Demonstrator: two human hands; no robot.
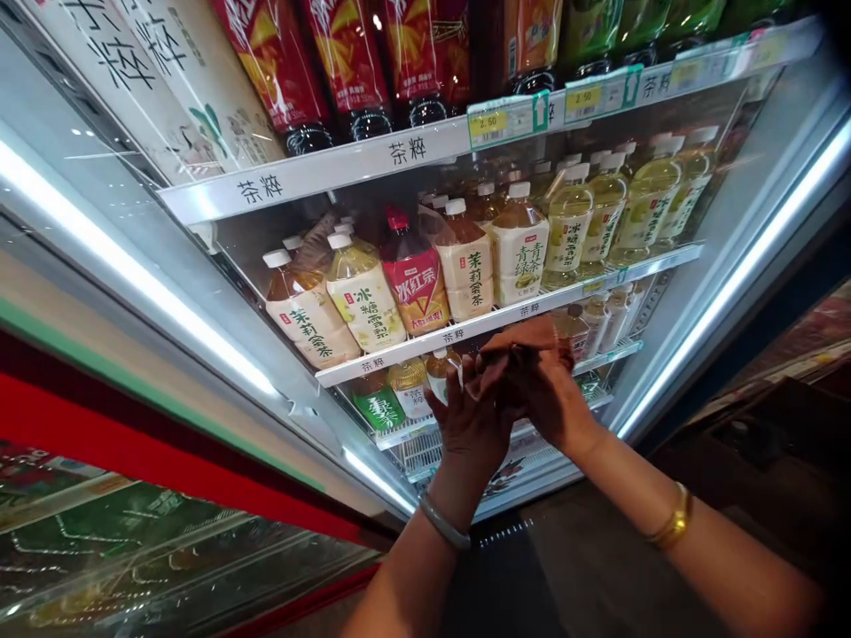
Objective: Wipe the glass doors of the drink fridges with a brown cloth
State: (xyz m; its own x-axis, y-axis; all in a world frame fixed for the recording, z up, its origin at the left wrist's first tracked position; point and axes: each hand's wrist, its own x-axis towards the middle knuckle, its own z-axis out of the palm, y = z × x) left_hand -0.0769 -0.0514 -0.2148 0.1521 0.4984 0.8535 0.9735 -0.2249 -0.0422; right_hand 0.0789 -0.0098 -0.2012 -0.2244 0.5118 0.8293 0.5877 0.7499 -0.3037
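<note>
A reddish-brown cloth (pixel 528 337) is bunched between my hands, just below the front edge of the middle shelf. My left hand (pixel 471 421) pinches its left side near the thumb, with the outer fingers spread. Folds of the cloth partly hide the fingers of my right hand (pixel 550 394), which are closed round its right side. Behind the cloth, the middle shelf (pixel 412 344) holds several drink bottles, among them a red-labelled bottle (pixel 417 283) and a white-labelled bottle (pixel 519 252).
An upper shelf (pixel 346 161) carries red and green bottles above price tags. More bottles, including a green-labelled one (pixel 378 403), stand on a lower shelf. Lit strips run along both sides of the cooler. A red frame (pixel 166 425) crosses the lower left.
</note>
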